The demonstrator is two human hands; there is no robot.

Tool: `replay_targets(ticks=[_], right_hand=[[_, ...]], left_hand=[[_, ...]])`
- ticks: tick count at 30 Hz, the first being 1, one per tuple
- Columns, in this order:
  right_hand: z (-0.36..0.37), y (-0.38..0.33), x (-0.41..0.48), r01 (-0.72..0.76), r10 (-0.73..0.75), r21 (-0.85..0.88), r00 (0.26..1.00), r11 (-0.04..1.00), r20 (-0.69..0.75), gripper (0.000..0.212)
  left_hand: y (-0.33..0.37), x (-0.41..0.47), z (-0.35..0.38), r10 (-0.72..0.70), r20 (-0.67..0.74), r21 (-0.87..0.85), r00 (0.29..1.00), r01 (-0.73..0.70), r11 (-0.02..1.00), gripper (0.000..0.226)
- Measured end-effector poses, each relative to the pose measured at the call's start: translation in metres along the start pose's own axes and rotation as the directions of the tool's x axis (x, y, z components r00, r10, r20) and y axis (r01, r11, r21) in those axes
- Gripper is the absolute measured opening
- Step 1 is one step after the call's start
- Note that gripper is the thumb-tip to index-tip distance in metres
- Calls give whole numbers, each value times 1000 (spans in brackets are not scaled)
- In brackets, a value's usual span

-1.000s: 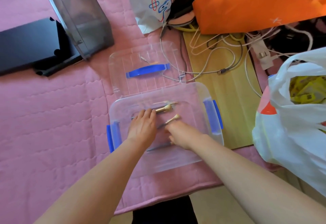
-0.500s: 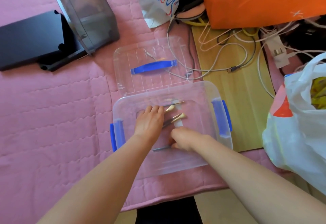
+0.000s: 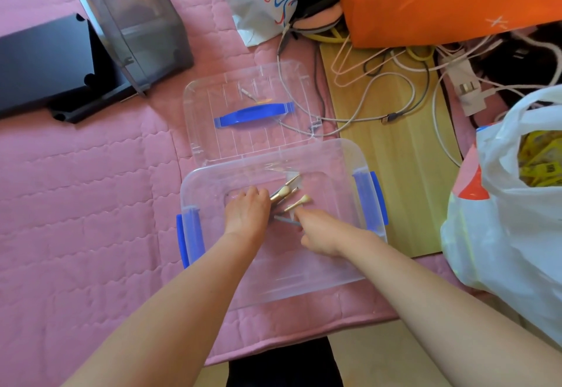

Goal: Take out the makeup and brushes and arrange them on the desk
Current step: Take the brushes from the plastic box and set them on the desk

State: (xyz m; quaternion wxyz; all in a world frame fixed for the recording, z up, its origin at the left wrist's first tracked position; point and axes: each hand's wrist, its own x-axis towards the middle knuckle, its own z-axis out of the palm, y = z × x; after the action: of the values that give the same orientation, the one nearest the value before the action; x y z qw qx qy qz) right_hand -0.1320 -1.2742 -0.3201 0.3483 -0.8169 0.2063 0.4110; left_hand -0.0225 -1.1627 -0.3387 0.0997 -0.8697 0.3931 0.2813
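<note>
The clear rectangular plastic storage box (image 3: 349,155) and its clear ribbed plastic lid (image 3: 200,112) look smooth and glossy, with opaque blue plastic latches (image 3: 380,204). The slim makeup brushes (image 3: 285,193) show shiny gold-toned metal and soft pale bristles. The pink quilted cloth cover (image 3: 76,188) is matt and puckered; the pale wood-grain board (image 3: 389,173) smooth; the white plastic bag (image 3: 501,249) thin and crinkled

2 bare forearms (image 3: 188,310); possibly dark trousers (image 3: 282,365).

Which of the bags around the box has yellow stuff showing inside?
The white plastic bag at the right edge: its mouth gapes open on yellow packets. The orange bag and the printed white bag at the top show no contents.
</note>
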Motion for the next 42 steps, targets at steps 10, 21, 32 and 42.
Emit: replay_targets(ticks=[10, 21, 32, 42], right_hand=[[-5, -1, 4, -163, 215, 255, 958, 953, -188, 4], [2, -6, 3, 72, -171, -320, 940, 945, -294, 24], [5, -6, 17, 111, -371, -696, 899, 710, -235, 28], [8, -9, 21, 56, -483, -851, 842, 523, -241, 23]], left_hand=[[3, 3, 9, -90, 84, -167, 992, 103, 981, 16], [-7, 8, 7, -55, 38, -131, 998, 60, 990, 13], [-7, 12, 6, -35, 58, -134, 998, 43, 990, 14], [-16, 10, 7, -66, 89, -326, 994, 92, 941, 13]])
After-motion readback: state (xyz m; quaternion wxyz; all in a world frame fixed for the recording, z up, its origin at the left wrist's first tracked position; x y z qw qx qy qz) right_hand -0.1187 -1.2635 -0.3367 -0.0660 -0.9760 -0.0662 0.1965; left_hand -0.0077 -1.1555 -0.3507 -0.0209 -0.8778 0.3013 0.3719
